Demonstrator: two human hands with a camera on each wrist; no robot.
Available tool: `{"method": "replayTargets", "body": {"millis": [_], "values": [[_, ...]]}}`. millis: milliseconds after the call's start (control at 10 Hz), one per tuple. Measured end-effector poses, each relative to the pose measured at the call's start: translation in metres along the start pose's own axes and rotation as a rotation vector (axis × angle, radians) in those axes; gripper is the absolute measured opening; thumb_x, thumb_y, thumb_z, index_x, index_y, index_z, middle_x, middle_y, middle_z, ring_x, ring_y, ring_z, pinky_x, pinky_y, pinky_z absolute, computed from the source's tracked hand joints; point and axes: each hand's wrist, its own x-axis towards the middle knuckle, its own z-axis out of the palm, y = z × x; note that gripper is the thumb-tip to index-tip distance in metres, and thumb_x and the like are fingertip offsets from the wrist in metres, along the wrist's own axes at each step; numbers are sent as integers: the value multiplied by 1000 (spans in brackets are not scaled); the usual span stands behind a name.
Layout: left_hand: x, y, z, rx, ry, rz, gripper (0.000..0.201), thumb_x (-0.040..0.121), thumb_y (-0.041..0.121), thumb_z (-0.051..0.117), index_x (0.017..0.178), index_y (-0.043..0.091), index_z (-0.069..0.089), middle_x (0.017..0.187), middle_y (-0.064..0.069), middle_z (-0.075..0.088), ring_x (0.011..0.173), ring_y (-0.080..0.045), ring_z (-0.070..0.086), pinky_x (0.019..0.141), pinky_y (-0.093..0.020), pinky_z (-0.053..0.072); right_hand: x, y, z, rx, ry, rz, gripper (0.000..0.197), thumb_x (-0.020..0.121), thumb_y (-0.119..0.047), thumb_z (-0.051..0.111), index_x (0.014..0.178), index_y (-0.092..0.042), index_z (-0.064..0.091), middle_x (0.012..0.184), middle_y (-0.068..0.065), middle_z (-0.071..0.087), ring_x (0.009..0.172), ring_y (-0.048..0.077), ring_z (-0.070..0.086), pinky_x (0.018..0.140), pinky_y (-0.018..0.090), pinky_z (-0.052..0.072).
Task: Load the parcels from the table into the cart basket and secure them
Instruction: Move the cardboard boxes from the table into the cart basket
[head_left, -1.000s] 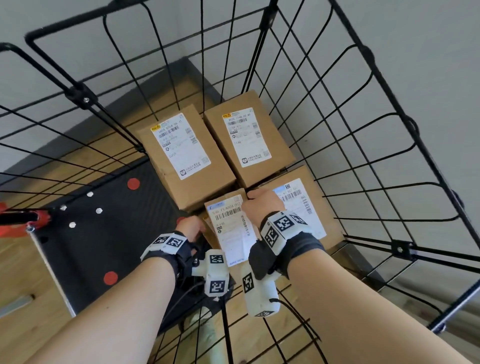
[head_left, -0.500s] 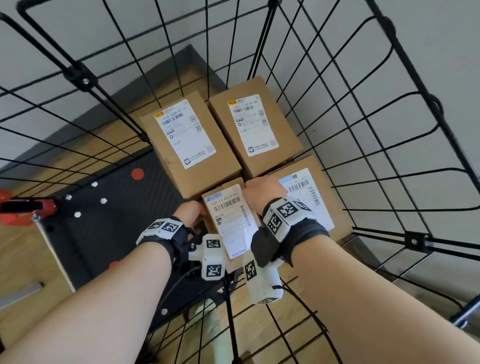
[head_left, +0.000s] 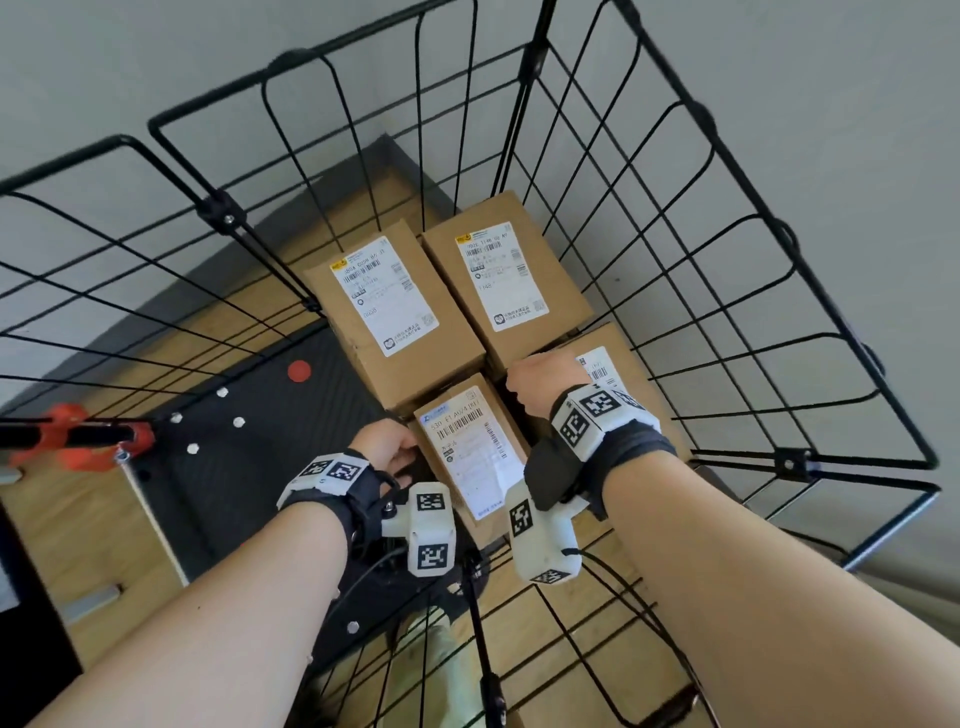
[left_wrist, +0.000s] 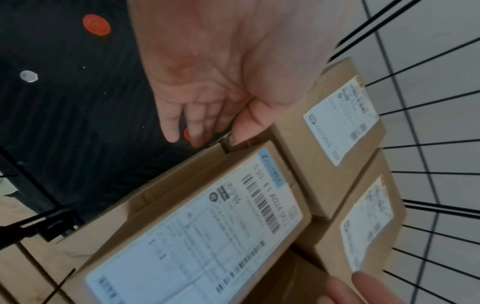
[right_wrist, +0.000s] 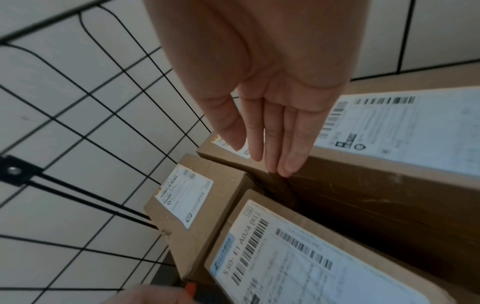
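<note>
The brown cardboard parcel (head_left: 467, 457), white label reading "530- E1 A024 [KL]", sits near left in the wire cart basket (head_left: 727, 270). Beyond it are the far-left parcel (head_left: 384, 332) and the far-right parcel (head_left: 506, 280), marked "1148". The near-right parcel (head_left: 618, 358) is beside it. My left hand (head_left: 382, 447) hangs at its far left corner with fingers loose. My right hand (head_left: 545, 382) points straight fingers into the gap on its right and grips nothing.

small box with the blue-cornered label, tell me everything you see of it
The small box is closed brown cardboard; a white label with blue corner and barcodes covers most of its top. It is label-up in the wire basket. The left hand is at its left side; the right hand has straight fingers pointing down the gap on its right.
</note>
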Motion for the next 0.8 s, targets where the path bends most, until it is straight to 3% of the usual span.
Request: {"method": "replayTargets", "body": {"millis": [100, 200, 300, 400, 500, 600, 700, 800], "values": [[-25, 9, -9, 7, 7, 51, 13, 94, 6, 42, 97, 7, 54, 126, -12, 59, 118, -24, 56, 86, -39, 40, -16, -5, -9, 199, 54, 6, 30, 91, -10, 50, 119, -3, 59, 113, 13, 63, 103, 24, 59, 76, 28, 46], [-53, 20, -14, 10, -40, 126, 13, 96, 9, 42, 103, 7, 53, 115, -11, 58, 108, -22, 56, 93, -40, 39, -39, -1, -21, 420, 173, -24, 34, 89, -23, 55, 116, -5, 64, 118, 14, 64, 106, 28, 61, 80, 29, 47], [-89, 27, -17, 28, -75, 197, 13, 97, 10, 43, 96, 8, 55, 109, -8, 59, 100, -20, 55, 92, -37, 37, -73, 4, -32, 553, 281, -78, 27, 87, -19, 56, 109, -9, 68, 113, 11, 68, 94, 24, 63, 84, 29, 50], [-162, 34, -17, 62, -183, 292, 15, 96, 11, 48, 107, 9, 58, 115, -6, 59, 108, -20, 55, 94, -36, 39, -118, 12, -33, 700, 328, -131, 17, 85, -14, 58, 97, -14, 70, 109, 12, 69, 102, 27, 65, 94, 42, 51], [-206, 32, -26, 118, -298, 387, 8, 95, 13, 50, 94, 13, 58, 104, -1, 63, 93, -14, 58, 92, -34, 41, -173, 27, -30, 837, 370, -164, 23, 84, -6, 56, 82, -25, 69, 102, 14, 71, 99, 30, 67, 93, 44, 52], [-258, 23, -41, 153, -334, 512, 18, 94, 12, 49, 110, 14, 58, 101, 1, 66, 91, -12, 61, 87, -33, 46, -233, 44, -20, 988, 411, -139, 32, 84, 3, 53, 67, -20, 68, 88, 17, 70, 82, 28, 65, 90, 41, 54], [-309, 9, -53, 191, -406, 638, 18, 93, 10, 46, 104, 16, 59, 97, 0, 65, 90, -13, 61, 96, -35, 43, -298, 55, -5, 1067, 458, -201, 21, 86, 4, 53, 83, -9, 69, 84, 14, 68, 78, 25, 62, 87, 39, 52], [-364, -11, -59, 230, -482, 760, 18, 93, 9, 46, 101, 17, 61, 88, 2, 66, 81, -11, 60, 87, -34, 43, -360, 66, 7, 1123, 544, -268, 18, 87, 4, 54, 101, 1, 65, 75, 6, 63, 71, 20, 60, 82, 36, 53]]}}
